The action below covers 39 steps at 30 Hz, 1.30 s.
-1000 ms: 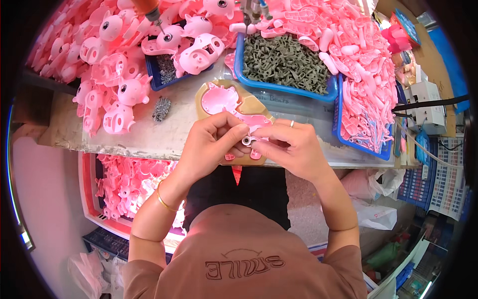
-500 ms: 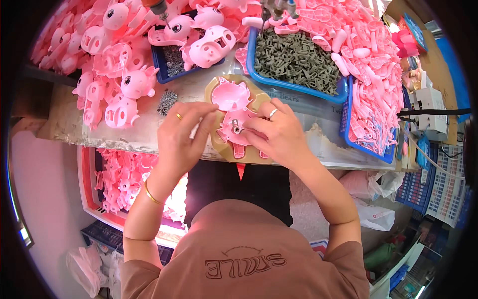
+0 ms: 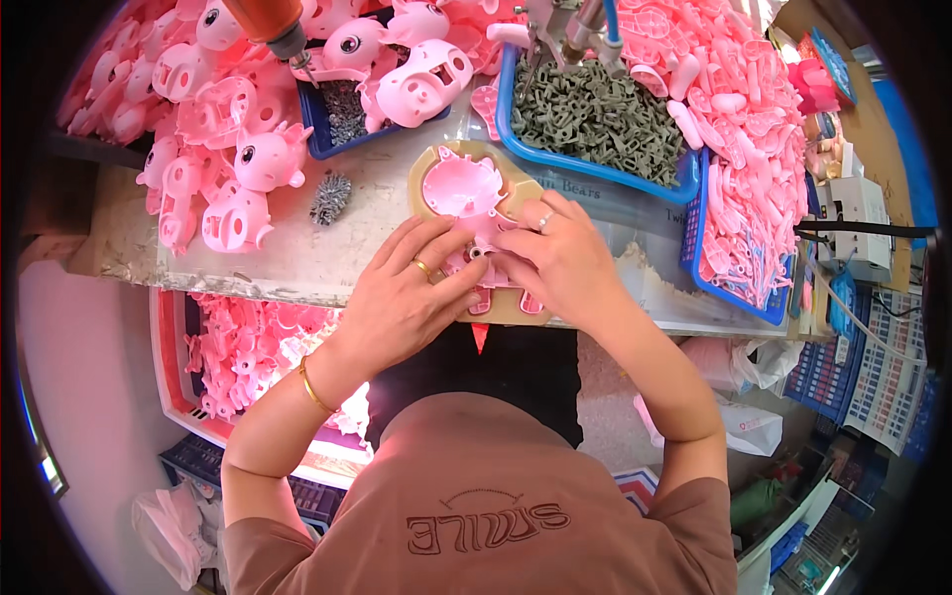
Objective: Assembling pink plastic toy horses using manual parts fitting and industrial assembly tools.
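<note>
In a tan fixture at the table's front edge lies a pink animal-shaped toy shell half, hollow side up. A small grey part with a round metal ring sits in its lower section. My left hand reaches over the shell's left side, fingers bent and close together, tips at the grey part. From the right, my right hand is closed in a pinch, thumb and forefinger at the same part. The fingertips partly cover it, and the shell's middle is hidden.
Pink toy heads are heaped at left. A blue basket holds grey-green parts; another blue basket holds pink pieces. An orange power driver hangs above a dark blue screw tray. Loose screws lie nearby. A crate stands below.
My left hand has moved right and down from the shell's left edge to its lower section. My right hand stays close to the same spot. The hanging driver appears lower and farther left.
</note>
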Each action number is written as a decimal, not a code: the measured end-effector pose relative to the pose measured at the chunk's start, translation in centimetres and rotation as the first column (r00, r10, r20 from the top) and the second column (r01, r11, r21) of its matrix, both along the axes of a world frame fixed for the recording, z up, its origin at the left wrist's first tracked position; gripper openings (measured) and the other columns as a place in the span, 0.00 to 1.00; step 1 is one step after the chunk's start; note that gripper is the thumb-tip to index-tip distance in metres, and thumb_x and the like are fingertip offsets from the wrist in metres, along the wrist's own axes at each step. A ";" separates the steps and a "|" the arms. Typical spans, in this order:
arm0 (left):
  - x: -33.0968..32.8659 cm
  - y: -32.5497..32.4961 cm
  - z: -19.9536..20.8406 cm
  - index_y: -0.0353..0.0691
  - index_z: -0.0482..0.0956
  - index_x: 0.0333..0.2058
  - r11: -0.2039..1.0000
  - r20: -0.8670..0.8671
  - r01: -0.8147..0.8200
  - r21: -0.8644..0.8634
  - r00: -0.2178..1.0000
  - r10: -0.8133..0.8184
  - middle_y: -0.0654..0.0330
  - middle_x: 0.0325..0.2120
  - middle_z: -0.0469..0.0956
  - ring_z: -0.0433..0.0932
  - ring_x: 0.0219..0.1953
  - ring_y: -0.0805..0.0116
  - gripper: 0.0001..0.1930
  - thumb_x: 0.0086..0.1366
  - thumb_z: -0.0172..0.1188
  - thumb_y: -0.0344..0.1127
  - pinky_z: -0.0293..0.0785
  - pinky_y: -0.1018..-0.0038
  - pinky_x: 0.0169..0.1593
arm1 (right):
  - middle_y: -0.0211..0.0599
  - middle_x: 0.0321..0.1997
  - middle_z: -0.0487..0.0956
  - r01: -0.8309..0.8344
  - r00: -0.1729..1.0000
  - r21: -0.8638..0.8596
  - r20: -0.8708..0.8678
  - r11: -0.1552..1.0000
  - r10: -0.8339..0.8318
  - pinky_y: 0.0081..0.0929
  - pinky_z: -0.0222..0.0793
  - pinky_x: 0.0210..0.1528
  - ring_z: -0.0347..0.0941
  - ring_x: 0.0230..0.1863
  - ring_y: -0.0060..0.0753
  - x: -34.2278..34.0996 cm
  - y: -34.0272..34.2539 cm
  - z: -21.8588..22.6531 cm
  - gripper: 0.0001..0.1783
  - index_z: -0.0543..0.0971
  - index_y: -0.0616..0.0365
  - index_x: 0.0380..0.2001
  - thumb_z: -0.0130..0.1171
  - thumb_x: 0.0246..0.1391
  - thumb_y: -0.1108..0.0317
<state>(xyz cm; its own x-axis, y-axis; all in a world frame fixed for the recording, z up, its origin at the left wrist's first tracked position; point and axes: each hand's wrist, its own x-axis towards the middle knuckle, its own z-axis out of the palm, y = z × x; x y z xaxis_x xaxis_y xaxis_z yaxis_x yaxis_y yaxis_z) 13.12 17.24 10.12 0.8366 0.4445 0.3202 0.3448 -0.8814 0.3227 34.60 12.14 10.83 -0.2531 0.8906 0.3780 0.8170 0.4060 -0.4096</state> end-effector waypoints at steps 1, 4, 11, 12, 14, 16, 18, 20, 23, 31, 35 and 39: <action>0.1 0.0 0.0 0.46 0.77 0.45 1.000 0.013 -0.002 -0.031 1.000 0.002 0.58 0.51 0.72 0.68 0.58 0.56 0.17 0.57 0.64 0.40 0.65 0.59 0.62 | 0.32 0.31 0.73 0.002 1.000 -0.001 0.000 1.000 -0.002 0.36 0.67 0.40 0.69 0.38 0.38 0.1 -0.3 0.1 0.10 0.82 0.55 0.30 0.69 0.40 0.68; 0.1 -0.3 -0.2 0.45 0.77 0.45 0.997 0.038 -0.013 -0.073 0.999 0.015 0.57 0.52 0.71 0.67 0.58 0.54 0.17 0.57 0.65 0.38 0.66 0.59 0.61 | 0.33 0.31 0.73 0.109 0.994 -0.073 -0.003 0.991 -0.109 0.35 0.69 0.39 0.69 0.36 0.39 0.4 -1.6 0.5 0.10 0.81 0.56 0.30 0.68 0.41 0.70; 0.7 -0.6 0.2 0.44 0.77 0.44 0.998 0.020 -0.045 -0.050 0.999 0.046 0.55 0.51 0.72 0.68 0.56 0.53 0.16 0.55 0.65 0.36 0.66 0.58 0.59 | 0.33 0.29 0.73 0.156 0.987 -0.025 0.045 0.987 -0.155 0.34 0.68 0.37 0.69 0.33 0.39 0.7 -2.4 0.2 0.09 0.78 0.57 0.27 0.68 0.41 0.71; 0.7 -0.6 0.2 0.44 0.77 0.44 0.998 0.019 -0.042 -0.050 0.999 0.043 0.55 0.51 0.72 0.68 0.56 0.53 0.16 0.55 0.65 0.36 0.66 0.58 0.59 | 0.33 0.28 0.72 0.150 0.988 0.009 0.045 0.989 -0.150 0.34 0.68 0.36 0.69 0.33 0.38 0.7 -2.4 0.1 0.09 0.78 0.56 0.27 0.68 0.41 0.71; 0.7 -0.7 0.2 0.44 0.77 0.44 0.998 0.015 -0.048 -0.047 0.999 0.049 0.55 0.50 0.72 0.68 0.56 0.53 0.16 0.56 0.65 0.36 0.65 0.57 0.60 | 0.32 0.28 0.72 0.161 0.985 0.029 0.051 0.986 -0.163 0.33 0.67 0.35 0.69 0.32 0.37 0.7 -2.4 0.3 0.09 0.79 0.56 0.27 0.68 0.41 0.71; 0.7 -0.8 0.2 0.44 0.77 0.44 0.998 0.011 -0.050 -0.047 0.999 0.050 0.55 0.50 0.72 0.68 0.57 0.53 0.16 0.56 0.65 0.36 0.65 0.56 0.61 | 0.32 0.27 0.72 0.173 0.983 0.049 0.056 0.984 -0.175 0.33 0.66 0.35 0.69 0.32 0.37 0.8 -2.4 0.3 0.09 0.79 0.55 0.27 0.68 0.40 0.71; 0.7 -0.8 0.1 0.44 0.77 0.44 0.998 0.007 -0.053 -0.044 0.999 0.053 0.55 0.50 0.72 0.68 0.57 0.53 0.16 0.57 0.65 0.36 0.64 0.56 0.61 | 0.31 0.26 0.72 0.176 0.984 0.050 0.032 0.983 -0.178 0.32 0.64 0.33 0.69 0.31 0.36 1.1 -2.4 0.1 0.08 0.79 0.54 0.26 0.69 0.40 0.70; 0.7 -0.9 0.0 0.44 0.77 0.45 0.997 0.014 -0.059 -0.054 0.998 0.060 0.55 0.51 0.72 0.67 0.57 0.52 0.16 0.57 0.64 0.36 0.63 0.55 0.62 | 0.30 0.25 0.72 0.196 0.980 0.029 0.009 0.980 -0.197 0.32 0.64 0.33 0.69 0.31 0.36 1.4 -2.4 0.1 0.08 0.79 0.54 0.25 0.69 0.40 0.69; 0.8 -0.9 0.0 0.44 0.78 0.45 0.996 0.016 -0.062 -0.057 0.998 0.063 0.55 0.50 0.72 0.67 0.57 0.52 0.16 0.57 0.64 0.35 0.63 0.54 0.62 | 0.29 0.24 0.71 0.225 0.974 0.001 -0.006 0.974 -0.225 0.32 0.64 0.33 0.69 0.30 0.36 1.2 -2.5 0.2 0.08 0.79 0.54 0.24 0.69 0.40 0.68; 0.8 -0.6 0.0 0.43 0.78 0.43 0.996 0.045 -0.058 -0.068 0.997 0.061 0.54 0.49 0.73 0.68 0.56 0.52 0.15 0.56 0.65 0.35 0.63 0.54 0.62 | 0.31 0.24 0.74 0.218 0.974 -0.155 0.091 0.964 -0.206 0.35 0.63 0.35 0.71 0.32 0.37 1.1 -1.9 1.3 0.06 0.79 0.54 0.23 0.65 0.46 0.65; 0.9 -0.7 0.2 0.43 0.78 0.44 0.996 0.080 -0.050 -0.078 0.995 0.056 0.56 0.51 0.73 0.68 0.55 0.51 0.17 0.54 0.66 0.32 0.66 0.56 0.58 | 0.32 0.26 0.76 0.271 0.948 -0.123 0.206 0.955 -0.243 0.37 0.63 0.36 0.72 0.33 0.39 0.3 -2.5 1.6 0.05 0.79 0.55 0.24 0.63 0.48 0.66; 0.5 -0.7 0.3 0.43 0.78 0.45 0.994 0.094 -0.028 -0.110 0.995 0.038 0.56 0.50 0.73 0.68 0.55 0.51 0.18 0.54 0.66 0.33 0.67 0.57 0.57 | 0.34 0.27 0.77 0.243 0.941 -0.193 0.287 0.951 -0.182 0.38 0.65 0.36 0.73 0.34 0.41 -0.2 -1.8 3.1 0.06 0.80 0.56 0.28 0.63 0.49 0.67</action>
